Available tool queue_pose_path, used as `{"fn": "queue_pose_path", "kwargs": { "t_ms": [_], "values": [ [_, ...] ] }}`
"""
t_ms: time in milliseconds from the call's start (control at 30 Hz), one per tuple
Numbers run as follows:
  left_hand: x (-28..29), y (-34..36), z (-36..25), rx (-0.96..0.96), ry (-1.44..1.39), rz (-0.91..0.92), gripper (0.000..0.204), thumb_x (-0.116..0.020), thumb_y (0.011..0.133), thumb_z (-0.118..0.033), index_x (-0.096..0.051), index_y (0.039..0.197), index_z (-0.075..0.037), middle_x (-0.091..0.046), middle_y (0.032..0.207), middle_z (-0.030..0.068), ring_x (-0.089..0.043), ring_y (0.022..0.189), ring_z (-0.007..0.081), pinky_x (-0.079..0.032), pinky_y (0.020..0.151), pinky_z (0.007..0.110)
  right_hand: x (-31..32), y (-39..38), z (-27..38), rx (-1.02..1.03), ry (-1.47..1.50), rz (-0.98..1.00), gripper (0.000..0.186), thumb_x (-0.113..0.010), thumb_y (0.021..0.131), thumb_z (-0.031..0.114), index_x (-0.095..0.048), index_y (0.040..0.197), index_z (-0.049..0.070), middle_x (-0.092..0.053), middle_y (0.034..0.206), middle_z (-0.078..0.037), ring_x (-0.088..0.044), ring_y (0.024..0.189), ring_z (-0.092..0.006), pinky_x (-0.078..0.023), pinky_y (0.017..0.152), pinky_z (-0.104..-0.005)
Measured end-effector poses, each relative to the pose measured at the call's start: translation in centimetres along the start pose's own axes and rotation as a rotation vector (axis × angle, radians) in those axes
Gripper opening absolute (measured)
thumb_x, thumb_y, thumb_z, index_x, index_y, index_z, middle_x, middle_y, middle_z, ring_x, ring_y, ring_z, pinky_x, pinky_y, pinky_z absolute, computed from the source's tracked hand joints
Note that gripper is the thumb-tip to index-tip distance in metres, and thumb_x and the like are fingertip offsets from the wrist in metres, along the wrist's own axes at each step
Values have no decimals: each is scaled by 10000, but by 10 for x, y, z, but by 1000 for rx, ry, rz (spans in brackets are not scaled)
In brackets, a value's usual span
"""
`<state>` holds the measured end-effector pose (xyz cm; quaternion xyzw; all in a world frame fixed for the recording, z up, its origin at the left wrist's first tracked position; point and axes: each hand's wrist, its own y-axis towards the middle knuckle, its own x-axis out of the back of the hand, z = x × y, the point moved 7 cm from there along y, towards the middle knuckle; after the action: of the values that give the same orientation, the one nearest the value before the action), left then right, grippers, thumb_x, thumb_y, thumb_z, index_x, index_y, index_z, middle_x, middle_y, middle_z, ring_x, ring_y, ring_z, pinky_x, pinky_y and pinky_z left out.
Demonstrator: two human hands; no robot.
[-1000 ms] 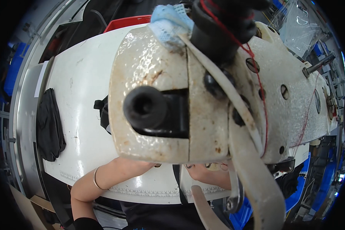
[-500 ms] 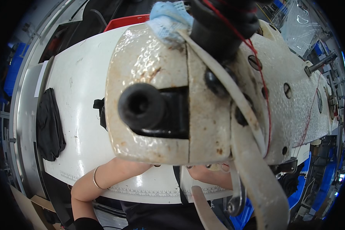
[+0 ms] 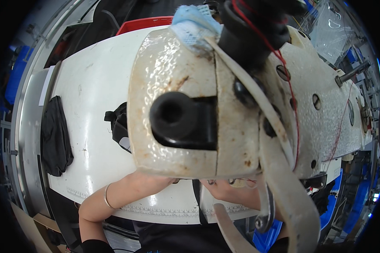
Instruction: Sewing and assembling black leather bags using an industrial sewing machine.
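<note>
The left hand [image 3: 155, 182] and the right hand [image 3: 220, 192] reached in from the near edge of the tabletop [image 3: 88, 84], both partly hidden under the head of the sewing machine [image 3: 236, 156]. A narrow black strap [image 3: 200, 206] came out from beneath the head between the two hands and hung over the near edge, across the printed scale [image 3: 156, 211]. The fingertips were out of sight, so whether either hand gripped the strap or lay loose could not be told. A thin bracelet [image 3: 107, 197] circled the left wrist. On the machine, a blue-and-white cloth [image 3: 194, 31] sat near the top beside a black post [image 3: 251, 40], a pale tube [image 3: 257, 97] slanted down toward the right, and red thread [image 3: 292, 101] ran down the side. A folded black cloth [image 3: 57, 137] lay at the left end of the tabletop, and a black bundle [image 3: 120, 124] lay nearer, partly behind the head. A red bin [image 3: 145, 24] stood past the far edge, and a blue bin [image 3: 269, 236] showed below, at the lower right.
</note>
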<state>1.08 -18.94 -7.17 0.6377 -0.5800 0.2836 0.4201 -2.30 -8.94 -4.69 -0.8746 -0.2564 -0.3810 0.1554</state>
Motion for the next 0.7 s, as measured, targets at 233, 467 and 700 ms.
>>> {"fn": "queue_pose_path", "kwargs": {
  "t_ms": [233,467,700],
  "values": [
    [15,0,-7,-57,129,-105,356,-625,536,4,-675,885,-43,-632,860,96,-618,819,293,-498,734,411,-1,2,4,250,-270,92,422,-553,694,133,-570,1032,-119,-594,879,-240,-562,831,-341,-471,687,-429],
    [24,6,-30,-102,231,-270,311,-621,566,-30,-672,870,8,-618,877,113,-612,844,279,-503,715,421,-12,-8,13,494,-529,219,393,-557,705,120,-575,1024,-108,-596,938,-244,-578,854,-351,-477,695,-430],
    [19,6,-35,-105,301,-100,319,-640,581,-60,-671,886,26,-618,956,129,-599,867,267,-506,700,376,-8,-20,-8,-241,249,-163,224,-544,773,46,-635,963,-31,-615,1023,-103,-606,881,-245,-513,783,-387]
  ]
}}
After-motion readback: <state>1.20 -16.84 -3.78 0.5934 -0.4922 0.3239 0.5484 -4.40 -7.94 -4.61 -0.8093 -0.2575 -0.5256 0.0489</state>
